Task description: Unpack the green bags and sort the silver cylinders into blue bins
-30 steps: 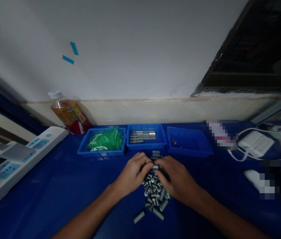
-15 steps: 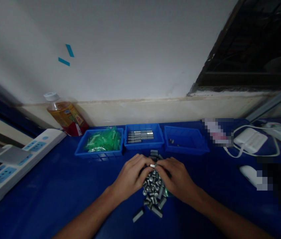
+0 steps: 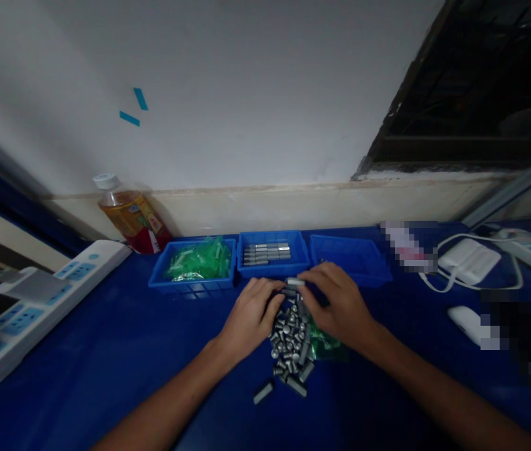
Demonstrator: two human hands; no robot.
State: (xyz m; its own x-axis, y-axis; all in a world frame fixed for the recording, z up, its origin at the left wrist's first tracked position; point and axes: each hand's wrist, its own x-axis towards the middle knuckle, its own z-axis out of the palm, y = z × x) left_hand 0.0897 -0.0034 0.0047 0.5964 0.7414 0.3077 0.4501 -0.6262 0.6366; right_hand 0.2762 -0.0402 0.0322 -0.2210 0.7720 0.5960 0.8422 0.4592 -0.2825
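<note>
Bar of shiny metal [image 3: 296, 282] in right hand [image 3: 338, 305], left hand [image 3: 250, 318] with unclear grip, near round-headed pegs [image 3: 286, 330].

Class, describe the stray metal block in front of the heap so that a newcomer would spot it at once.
On the blue tabletop, find the heap of small metal parts. Follow it toward the wearer and look just off its near end, slightly left. The grey, elongated block there lies at a slant, set apart from its neighbours by a strip of bare blue.

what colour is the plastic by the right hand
Green; the plastic shows best in the head view, beside the metal parts.
</note>
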